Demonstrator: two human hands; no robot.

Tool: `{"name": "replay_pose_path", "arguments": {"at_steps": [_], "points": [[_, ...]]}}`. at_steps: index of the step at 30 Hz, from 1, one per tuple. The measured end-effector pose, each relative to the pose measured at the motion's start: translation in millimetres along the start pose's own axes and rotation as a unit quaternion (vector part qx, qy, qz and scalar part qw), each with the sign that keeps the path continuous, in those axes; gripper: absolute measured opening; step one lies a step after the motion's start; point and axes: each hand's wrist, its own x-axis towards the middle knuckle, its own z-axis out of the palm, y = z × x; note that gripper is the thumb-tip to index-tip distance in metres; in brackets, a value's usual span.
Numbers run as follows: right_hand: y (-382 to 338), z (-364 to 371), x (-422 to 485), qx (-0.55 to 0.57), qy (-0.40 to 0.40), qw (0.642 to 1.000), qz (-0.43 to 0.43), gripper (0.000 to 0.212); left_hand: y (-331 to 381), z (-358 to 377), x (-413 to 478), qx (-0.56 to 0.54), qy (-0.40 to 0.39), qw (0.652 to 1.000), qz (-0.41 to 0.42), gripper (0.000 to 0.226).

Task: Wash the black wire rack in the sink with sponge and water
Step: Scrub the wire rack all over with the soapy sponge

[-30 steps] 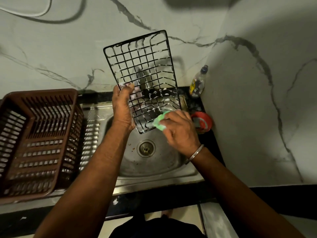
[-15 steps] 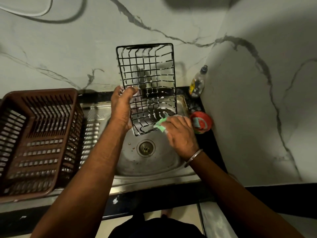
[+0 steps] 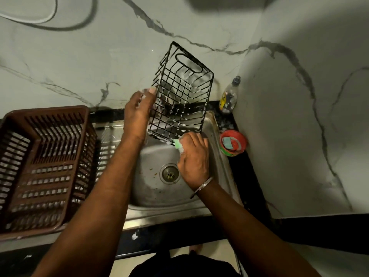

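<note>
Black and soapy, the wire rack (image 3: 180, 100) is tilted up above the sink (image 3: 155, 198), with white foam on many of its bars. The left hand (image 3: 137, 114) grips the rack's side, over the back of the sink. The right hand (image 3: 194, 158) is closed on a green sponge (image 3: 177, 143) and presses it on the rack's lowest corner, over the sink bowl. I think this is the scrubbing step. Next the left hand should turn the rack so the sponge can reach the other bars. After that it needs water to rinse the foam off.
</note>
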Motion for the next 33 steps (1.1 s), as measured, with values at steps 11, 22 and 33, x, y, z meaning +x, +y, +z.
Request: {"name": "replay_pose_path", "arguments": {"at_steps": [11,22,33], "points": [[-28.7,0.6,17.8,0.101,-0.003,0.995,0.002,0.007,-24.4,25.3,-21.8,-0.157,0.078,0.973,-0.148,0.102],[-1.4,-29.8,32.5,0.090,0.010,0.996,-0.006,0.019,-24.4,14.8,-13.2,-0.176,0.091,0.973,-0.122,0.041],[18.6,-27.9,10.9,0.065,-0.153,0.964,-0.207,0.034,-13.3,8.5,-16.3,-0.182,0.080,0.976,-0.092,0.069]]}}
